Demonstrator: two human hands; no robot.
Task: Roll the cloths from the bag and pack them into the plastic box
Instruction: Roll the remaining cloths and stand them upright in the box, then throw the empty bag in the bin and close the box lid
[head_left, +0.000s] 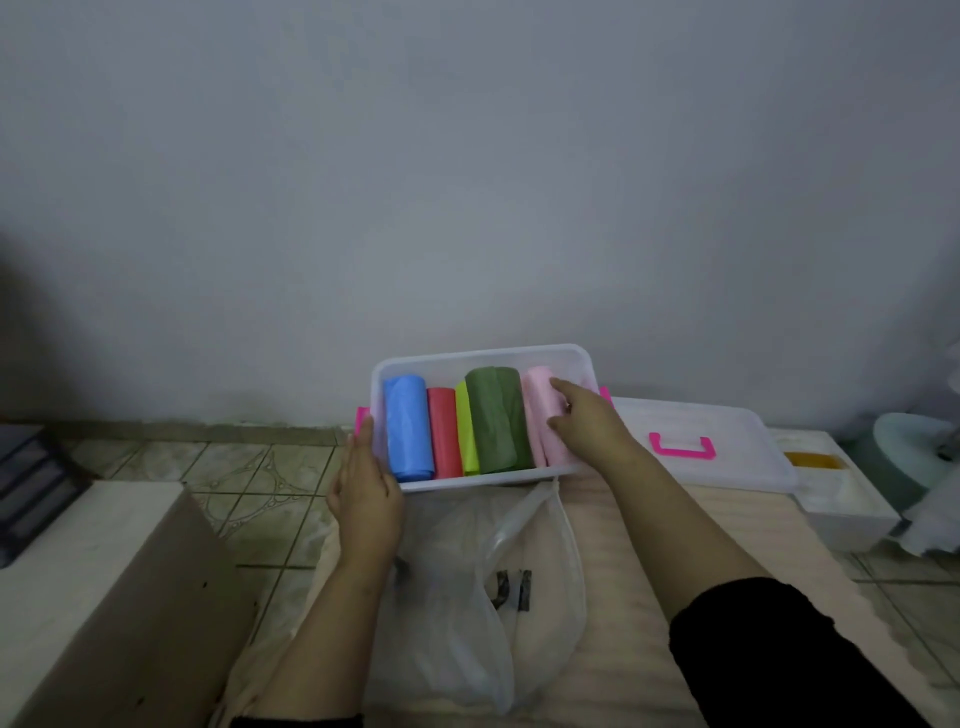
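Note:
A clear plastic box (483, 354) stands on a low table against the wall. Inside lie rolled cloths side by side: blue (408, 423), red (443, 431), yellow (466, 434), dark green (496, 418) and pink (543, 410). My left hand (366, 480) lies flat with straight fingers against the box's left wall, by a pink latch (362, 418). My right hand (584, 421) reaches into the right end of the box and its fingers curl on the pink roll. A crumpled clear plastic bag (467, 587) lies in front of the box between my arms.
The box's clear lid (727, 457) with a pink handle (680, 448) lies to the right. A white container (841, 504) stands further right, beside a pale green round object (904, 452). A cardboard box (119, 587) sits at the left on the tiled floor (260, 483).

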